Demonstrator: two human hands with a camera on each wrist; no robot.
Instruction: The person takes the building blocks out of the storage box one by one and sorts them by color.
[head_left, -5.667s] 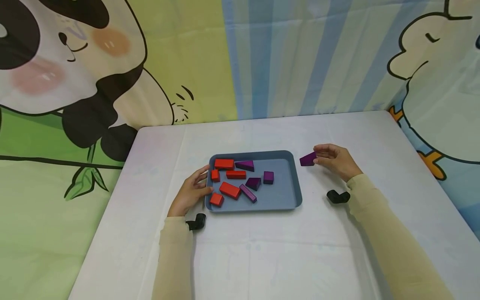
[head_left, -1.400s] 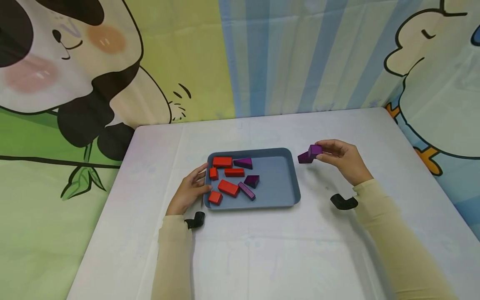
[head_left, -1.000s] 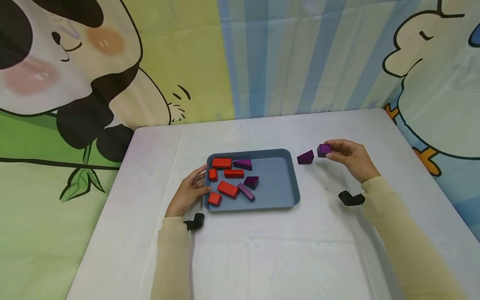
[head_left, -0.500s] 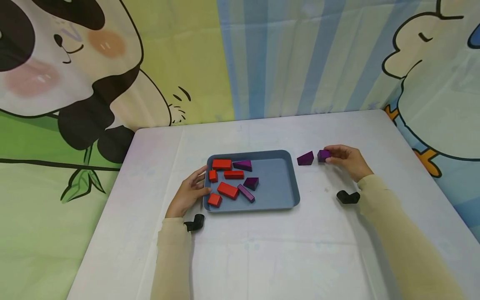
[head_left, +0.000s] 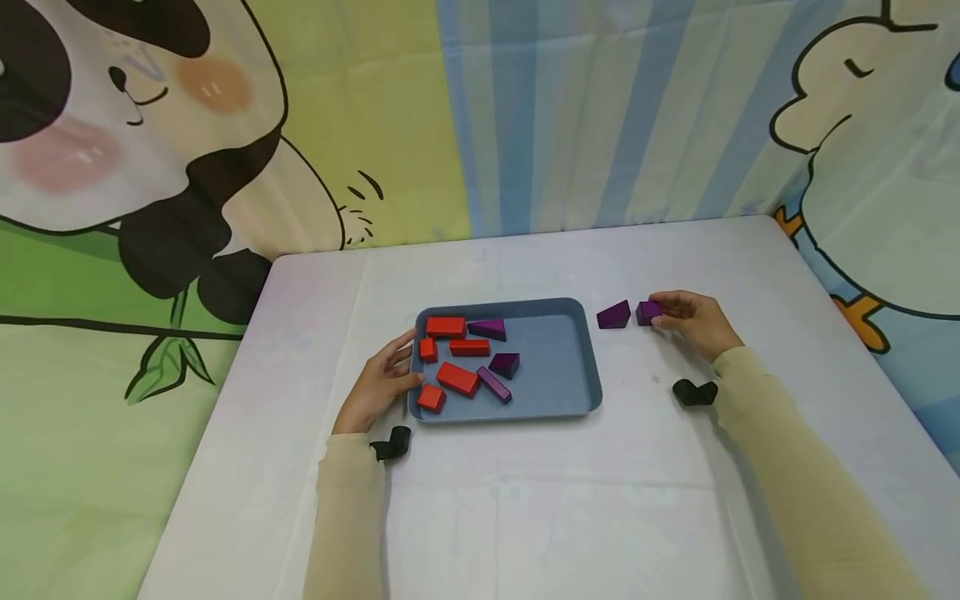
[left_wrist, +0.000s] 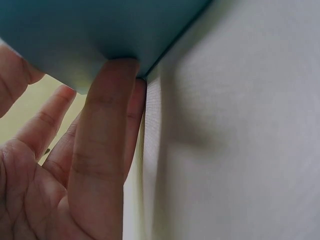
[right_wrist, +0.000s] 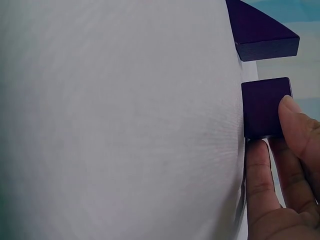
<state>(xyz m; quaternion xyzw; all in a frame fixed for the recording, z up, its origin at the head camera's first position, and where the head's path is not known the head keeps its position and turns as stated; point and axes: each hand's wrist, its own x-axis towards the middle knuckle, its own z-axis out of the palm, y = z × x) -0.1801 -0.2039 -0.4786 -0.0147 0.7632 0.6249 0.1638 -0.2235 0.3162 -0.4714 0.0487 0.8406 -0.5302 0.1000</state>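
Observation:
A blue-grey tray (head_left: pixel 555 392) lies on the white table with red and purple blocks in it. My left hand (head_left: pixel 378 387) touches the tray's left edge with thumb and fairly straight fingers; close up in the left wrist view, the thumb (left_wrist: pixel 100 150) rests against the tray's wall (left_wrist: pixel 100 30). Right of the tray, my right hand (head_left: pixel 693 322) holds a purple cube (head_left: pixel 648 313) between thumb and fingers, down on the table. In the right wrist view the thumb (right_wrist: pixel 300 127) lies on the cube (right_wrist: pixel 265 107). A purple wedge-shaped block (head_left: pixel 614 315) stands just left of the cube, apart from it.
In the tray, several red blocks (head_left: pixel 457 378) sit at the left. A purple triangular block (head_left: pixel 487 329), a dark purple block (head_left: pixel 505 364) and a thin purple bar (head_left: pixel 494 385) lie beside them. A printed cloth (head_left: pixel 570 117) hangs behind the table.
The purple cube left the tray, passed over the wedge-shaped block and was lowered to the table at its right. The right hand released the wedge-shaped block earlier. The left hand stayed at the tray.

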